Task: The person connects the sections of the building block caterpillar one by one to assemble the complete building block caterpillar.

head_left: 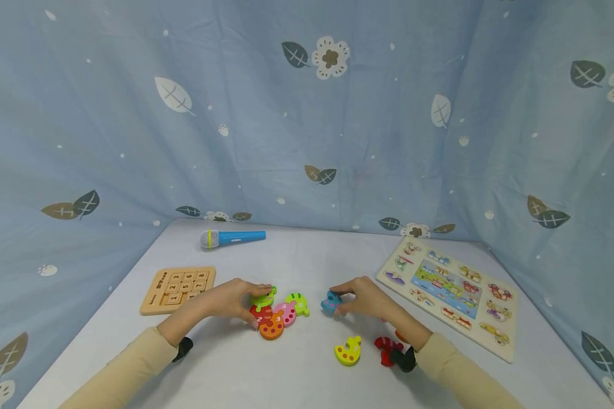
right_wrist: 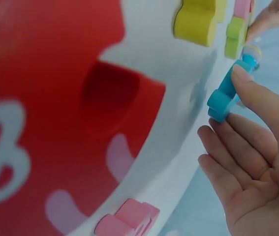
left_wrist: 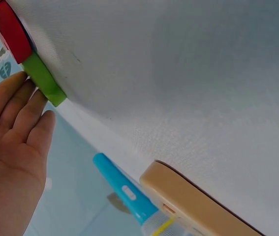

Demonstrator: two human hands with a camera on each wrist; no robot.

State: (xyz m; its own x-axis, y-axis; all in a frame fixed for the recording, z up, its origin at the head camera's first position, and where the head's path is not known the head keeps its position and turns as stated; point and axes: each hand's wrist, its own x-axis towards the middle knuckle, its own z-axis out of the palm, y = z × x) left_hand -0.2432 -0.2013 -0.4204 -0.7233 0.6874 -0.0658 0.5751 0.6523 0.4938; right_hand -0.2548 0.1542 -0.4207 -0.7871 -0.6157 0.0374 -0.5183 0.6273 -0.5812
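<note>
My left hand holds the joined caterpillar puzzle from its left side, fingers along the light green head piece and thumb at the red piece. From there the row runs on through an orange piece, a pink piece and a light green piece. To the right of the row, my right hand pinches a blue puzzle piece between thumb and fingertips. In the right wrist view this blue piece is tipped on edge.
Loose yellow and red pieces lie below the right hand; an orange piece is partly hidden by that arm. A wooden number board sits left, a blue microphone behind, a picture peg board right.
</note>
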